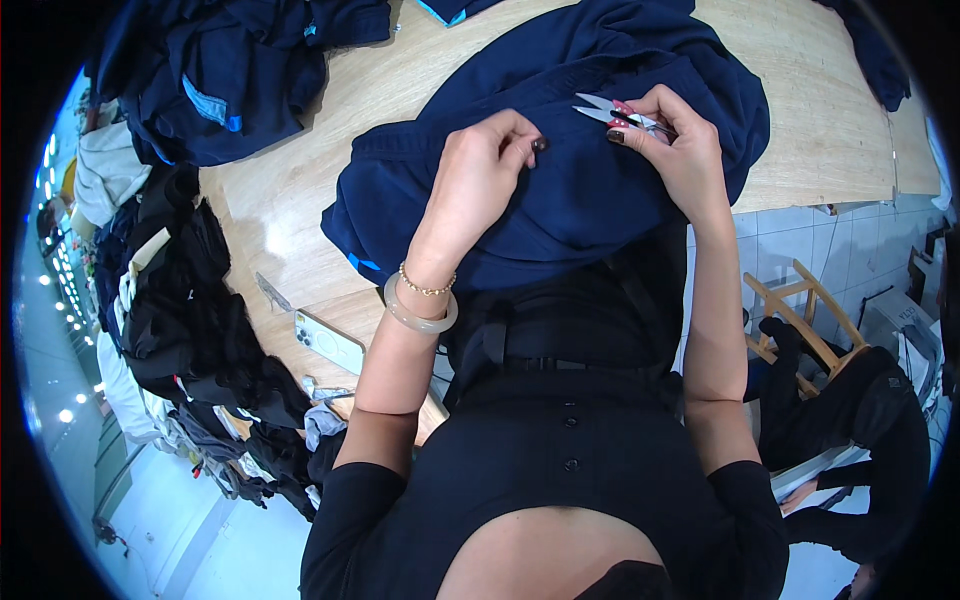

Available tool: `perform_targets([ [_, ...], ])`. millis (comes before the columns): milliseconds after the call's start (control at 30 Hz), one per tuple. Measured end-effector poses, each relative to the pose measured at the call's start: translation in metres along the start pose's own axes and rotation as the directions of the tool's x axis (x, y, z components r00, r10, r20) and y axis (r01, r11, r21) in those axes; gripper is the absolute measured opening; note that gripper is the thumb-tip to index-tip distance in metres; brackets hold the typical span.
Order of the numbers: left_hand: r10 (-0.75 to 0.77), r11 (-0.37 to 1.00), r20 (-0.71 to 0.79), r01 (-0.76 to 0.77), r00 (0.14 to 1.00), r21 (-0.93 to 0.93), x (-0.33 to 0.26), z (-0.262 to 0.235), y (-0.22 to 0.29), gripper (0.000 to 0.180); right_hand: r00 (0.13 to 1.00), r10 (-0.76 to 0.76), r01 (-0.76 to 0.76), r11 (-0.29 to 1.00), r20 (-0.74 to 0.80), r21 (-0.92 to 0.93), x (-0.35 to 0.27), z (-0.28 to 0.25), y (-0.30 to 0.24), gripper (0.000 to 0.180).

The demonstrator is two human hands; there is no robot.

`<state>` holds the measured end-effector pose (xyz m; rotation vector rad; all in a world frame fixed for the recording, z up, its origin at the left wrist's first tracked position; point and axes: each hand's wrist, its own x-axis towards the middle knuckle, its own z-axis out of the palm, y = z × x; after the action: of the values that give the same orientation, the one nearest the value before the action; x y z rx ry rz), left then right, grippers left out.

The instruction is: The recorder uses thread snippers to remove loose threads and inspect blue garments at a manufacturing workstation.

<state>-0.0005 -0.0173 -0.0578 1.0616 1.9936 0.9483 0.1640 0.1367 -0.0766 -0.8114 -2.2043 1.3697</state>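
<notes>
A dark navy garment (pixel 590 195) lies bunched on the wooden table before me, its near side hanging over my lap. My right hand (pixel 690 150) grips small thread snips (pixel 600 102) with reddish handles. Their blades point left over the cloth and stand slightly apart. To the left of the blade tips, my left hand (pixel 478 180) is closed in a pinch just over the garment. Whatever is between its fingertips, if anything, is too small to make out. A beaded bracelet and a pale bangle circle that wrist.
More navy garments (pixel 240 90) with light blue trim lie at the table's far left. A phone (pixel 330 340) rests near my left forearm. Dark clothing (pixel 200 310) is heaped along the left side. To the right are a wooden stool (pixel 815 310) and a person in black (pixel 880 430).
</notes>
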Motion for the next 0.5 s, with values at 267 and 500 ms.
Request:
perform_targets([
  [267,-0.031,0.991,-0.066,0.022,0.997,-0.132,0.004,0.005,-0.003,0.010,0.980,-0.111,0.122,0.990,0.164,-0.063,0.004,-0.011,-0.021,0.012],
  [500,-0.025,0.991,-0.083,0.014,0.996,-0.131,0.004,0.009,-0.005,0.010,0.920,-0.280,0.347,0.907,0.273,-0.239,0.013,-0.007,-0.032,0.015],
])
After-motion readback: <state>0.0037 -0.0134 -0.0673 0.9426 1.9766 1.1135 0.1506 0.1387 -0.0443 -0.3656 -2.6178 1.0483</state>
